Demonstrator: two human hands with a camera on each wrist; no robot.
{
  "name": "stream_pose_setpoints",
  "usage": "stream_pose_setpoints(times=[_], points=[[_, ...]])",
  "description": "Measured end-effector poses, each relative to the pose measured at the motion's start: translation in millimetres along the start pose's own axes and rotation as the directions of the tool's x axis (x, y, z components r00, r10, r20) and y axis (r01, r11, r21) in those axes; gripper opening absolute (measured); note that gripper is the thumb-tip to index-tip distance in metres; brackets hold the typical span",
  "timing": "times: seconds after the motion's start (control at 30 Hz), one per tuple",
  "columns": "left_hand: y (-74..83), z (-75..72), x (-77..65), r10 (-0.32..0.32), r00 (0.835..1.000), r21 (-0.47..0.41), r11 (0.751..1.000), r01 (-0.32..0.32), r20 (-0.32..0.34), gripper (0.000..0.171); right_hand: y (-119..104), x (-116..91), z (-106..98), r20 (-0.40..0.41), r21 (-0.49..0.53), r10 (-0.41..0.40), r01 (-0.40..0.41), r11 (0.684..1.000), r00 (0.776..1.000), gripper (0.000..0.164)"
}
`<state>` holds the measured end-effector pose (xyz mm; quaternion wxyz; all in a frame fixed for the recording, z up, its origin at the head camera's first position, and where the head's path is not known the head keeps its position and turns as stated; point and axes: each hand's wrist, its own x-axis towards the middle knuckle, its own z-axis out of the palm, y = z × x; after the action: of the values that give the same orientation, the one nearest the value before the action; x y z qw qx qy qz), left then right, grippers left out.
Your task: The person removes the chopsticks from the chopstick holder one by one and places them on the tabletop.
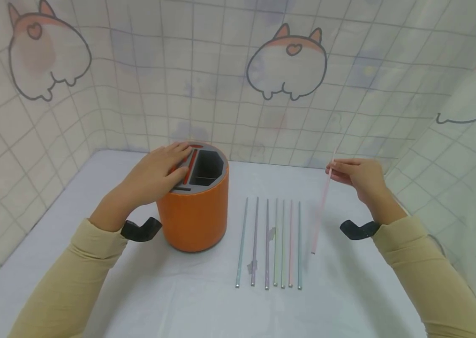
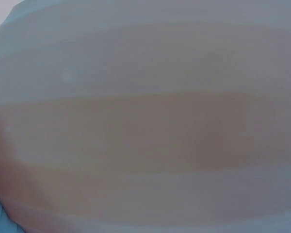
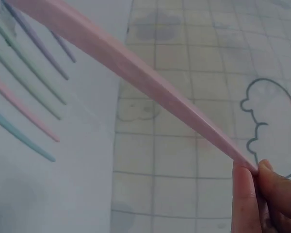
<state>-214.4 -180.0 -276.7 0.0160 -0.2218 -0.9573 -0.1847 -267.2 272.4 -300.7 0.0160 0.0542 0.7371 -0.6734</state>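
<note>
My right hand (image 1: 358, 176) pinches a pale pink chopstick (image 1: 322, 211) near its upper end, between thumb and fingertips. The stick slants down, its silver-capped end lowest. In the right wrist view, the chopstick (image 3: 150, 85) runs from the pinching fingers (image 3: 243, 194) to the upper left. My left hand (image 1: 155, 173) lies over the top of an orange round holder (image 1: 195, 218), fingers extended across its grey compartmented top. Part of that top is hidden under the hand. Blurred bands fill the left wrist view.
Several pastel chopsticks (image 1: 283, 244) lie side by side on the white tabletop (image 1: 195, 300), right of the holder, silver ends toward me. A tile-patterned curtain (image 1: 204, 80) with cartoon animal prints stands behind and at both sides.
</note>
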Motion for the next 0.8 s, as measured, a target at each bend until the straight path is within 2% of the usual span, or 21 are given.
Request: stream_pose_setpoints(times=[0.2, 0.3, 0.47, 0.53, 0.7, 0.8], points=[[-1.4, 1.4, -0.2, 0.002, 1.0, -0.003, 1.0, -0.002, -0.01, 0.057, 30, 1, -3, 0.038, -0.05, 0.147, -0.145, 0.988, 0.988, 0.012], [-2.1, 1.5, 0.3, 0.012, 1.0, 0.0, 1.0, -0.012, -0.013, 0.057, 47, 1, -6, 0.053, -0.056, 0.203, -0.2, 0.978, 0.978, 0.003], [-1.8, -0.6, 0.4, 0.022, 1.0, 0.004, 1.0, -0.022, -0.013, 0.056, 73, 5, -7, 0.06, -0.106, 0.244, -0.237, 0.966, 0.968, 0.042], [-1.7, -0.9, 0.1, 0.02, 1.0, 0.007, 1.0, -0.019, -0.008, 0.056, 82, 8, -7, 0.057, -0.119, 0.261, -0.253, 0.96, 0.964, 0.053], [-1.0, -0.5, -0.4, 0.013, 1.0, 0.011, 1.0, -0.012, -0.003, 0.056, 101, 12, -4, 0.064, -0.143, 0.276, -0.264, 0.954, 0.959, 0.057], [-0.3, -0.6, 0.0, 0.012, 1.0, 0.014, 1.0, -0.012, -0.002, 0.056, 110, 14, -1, 0.054, -0.195, 0.269, -0.254, 0.947, 0.962, 0.056]])
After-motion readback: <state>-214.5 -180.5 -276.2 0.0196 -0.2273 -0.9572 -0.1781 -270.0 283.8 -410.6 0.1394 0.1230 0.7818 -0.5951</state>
